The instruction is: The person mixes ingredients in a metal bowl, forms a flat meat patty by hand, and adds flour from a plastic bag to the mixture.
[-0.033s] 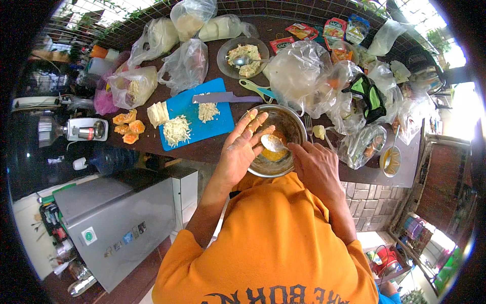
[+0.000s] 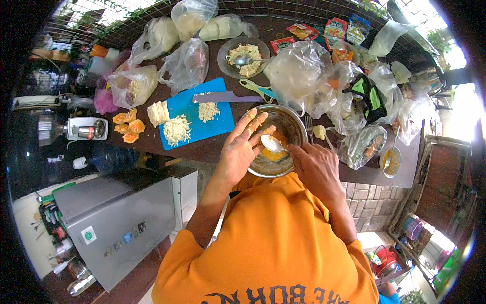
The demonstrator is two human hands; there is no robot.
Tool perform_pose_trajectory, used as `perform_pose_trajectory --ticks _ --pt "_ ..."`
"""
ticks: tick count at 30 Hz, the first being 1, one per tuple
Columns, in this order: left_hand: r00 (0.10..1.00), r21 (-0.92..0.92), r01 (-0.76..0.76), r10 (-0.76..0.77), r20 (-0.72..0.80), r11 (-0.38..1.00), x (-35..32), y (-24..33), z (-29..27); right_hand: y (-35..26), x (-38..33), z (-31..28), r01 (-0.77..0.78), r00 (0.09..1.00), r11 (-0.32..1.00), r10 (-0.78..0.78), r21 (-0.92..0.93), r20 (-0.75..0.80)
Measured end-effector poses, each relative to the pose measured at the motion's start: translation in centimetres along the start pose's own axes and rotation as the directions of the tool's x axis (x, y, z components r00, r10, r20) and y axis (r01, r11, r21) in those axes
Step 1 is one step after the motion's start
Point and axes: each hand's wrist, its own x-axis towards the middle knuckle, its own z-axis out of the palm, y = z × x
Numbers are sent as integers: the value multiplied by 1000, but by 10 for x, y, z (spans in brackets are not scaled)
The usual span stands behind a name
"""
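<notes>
Mixing step: left hand (image 2: 243,147) spread over the steel bowl (image 2: 293,119); right hand (image 2: 316,169) pinching the spoon (image 2: 273,144); next, careful scooping.

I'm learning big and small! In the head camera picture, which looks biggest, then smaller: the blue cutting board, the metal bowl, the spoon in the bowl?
1. Blue cutting board
2. Metal bowl, a bit smaller, partly covered by hands
3. Spoon, smallest by far
</notes>
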Motion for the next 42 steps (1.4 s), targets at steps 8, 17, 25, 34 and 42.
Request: perform_pose_trajectory --ticks 8,17,25,34,42 --pt "999 -71 -27 30 37 997 -9 -2 3 -2 5 7 50 998 995 -45 91 -52" --pt "998 -77 -61 59 -30 995 -17 -7 7 -13 3 3 62 998 994 -63 93 1" --pt "982 478 -182 181 49 859 -25 -9 21 5 10 -2 -17 999 995 21 95 -37" --pt "964 500 -249 262 45 830 -23 -12 23 11 5 11 -27 999 997 29 74 -26" --pt "971 -12 -239 239 11 971 -25 -14 7 2 3 6 23 999 996 -25 86 23"
